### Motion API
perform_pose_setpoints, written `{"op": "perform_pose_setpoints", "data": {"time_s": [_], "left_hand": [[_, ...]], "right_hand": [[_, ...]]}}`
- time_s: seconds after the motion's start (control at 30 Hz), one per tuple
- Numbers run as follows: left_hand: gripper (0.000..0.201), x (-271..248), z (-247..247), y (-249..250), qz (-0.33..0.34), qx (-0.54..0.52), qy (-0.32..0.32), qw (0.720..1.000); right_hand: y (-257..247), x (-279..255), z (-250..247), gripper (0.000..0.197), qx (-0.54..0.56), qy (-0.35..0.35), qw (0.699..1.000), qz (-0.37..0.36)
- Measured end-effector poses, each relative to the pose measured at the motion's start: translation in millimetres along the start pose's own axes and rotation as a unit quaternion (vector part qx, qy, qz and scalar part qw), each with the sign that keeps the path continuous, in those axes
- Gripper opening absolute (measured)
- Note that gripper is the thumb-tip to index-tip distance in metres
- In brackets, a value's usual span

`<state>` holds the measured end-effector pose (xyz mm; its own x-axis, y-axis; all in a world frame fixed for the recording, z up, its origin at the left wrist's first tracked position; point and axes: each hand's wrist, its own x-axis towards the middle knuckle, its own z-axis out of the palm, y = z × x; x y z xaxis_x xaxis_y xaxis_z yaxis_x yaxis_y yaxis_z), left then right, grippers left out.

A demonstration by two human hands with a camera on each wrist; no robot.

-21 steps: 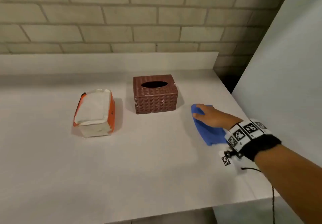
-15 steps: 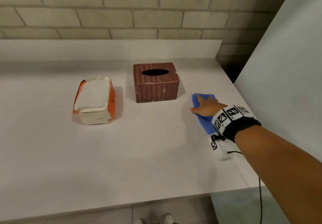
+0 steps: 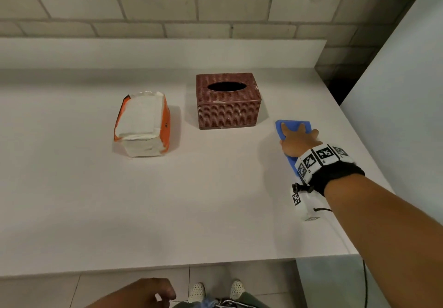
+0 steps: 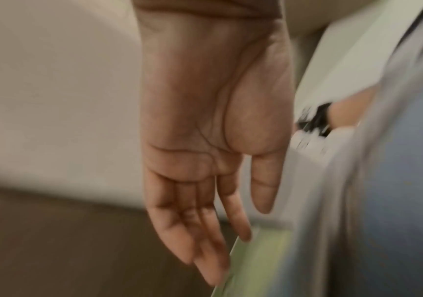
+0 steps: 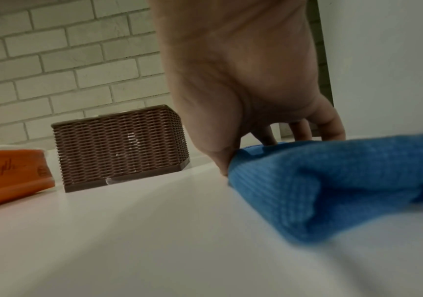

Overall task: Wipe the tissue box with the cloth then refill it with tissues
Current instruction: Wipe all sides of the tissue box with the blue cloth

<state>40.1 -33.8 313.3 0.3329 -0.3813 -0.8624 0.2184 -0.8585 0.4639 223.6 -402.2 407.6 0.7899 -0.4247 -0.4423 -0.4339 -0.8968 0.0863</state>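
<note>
A brown wicker tissue box (image 3: pixel 227 101) (image 5: pixel 119 148) with an empty oval slot stands at the back middle of the white table (image 3: pixel 191 199). Left of it lies an opened orange pack of white tissues (image 3: pixel 142 125) (image 5: pixel 9 174). Right of the box lies a folded blue cloth (image 3: pixel 293 124) (image 5: pixel 345 180). My right hand (image 3: pixel 297 137) (image 5: pixel 256 148) rests on the cloth, fingers spread on top and the thumb against its left edge. My left hand (image 3: pixel 143 293) (image 4: pixel 205 201) hangs below the table's front edge, fingers relaxed and holding nothing.
A white panel (image 3: pixel 395 92) rises along the table's right side, close to the cloth. A brick wall and a low white backsplash (image 3: pixel 167 53) close the far side. My shoes (image 3: pixel 199 292) show on the tiled floor past the front edge.
My right hand has reached further along the cloth and spread its fingers on it. The left hand has come into view at the bottom. The box and the pack have not moved.
</note>
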Motion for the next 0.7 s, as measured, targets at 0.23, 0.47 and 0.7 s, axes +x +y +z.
{"op": "perform_pose_setpoints", "data": {"time_s": [0.23,0.47,0.7], "left_hand": [[0.011,-104,-72,102,0.231,0.04,0.094,0.967],[0.099,-72,-164,178,0.329,-0.008,0.377,0.866],[0.148,-7,-240,216,0.237,0.001,0.372,0.897]], "right_hand": [[-13,-2,2,0.067,0.027,0.025,0.999,0.011],[-17,-4,3,0.068,0.052,0.034,0.998,0.009],[-13,-4,2,0.071,0.077,0.03,0.997,-0.005]]}}
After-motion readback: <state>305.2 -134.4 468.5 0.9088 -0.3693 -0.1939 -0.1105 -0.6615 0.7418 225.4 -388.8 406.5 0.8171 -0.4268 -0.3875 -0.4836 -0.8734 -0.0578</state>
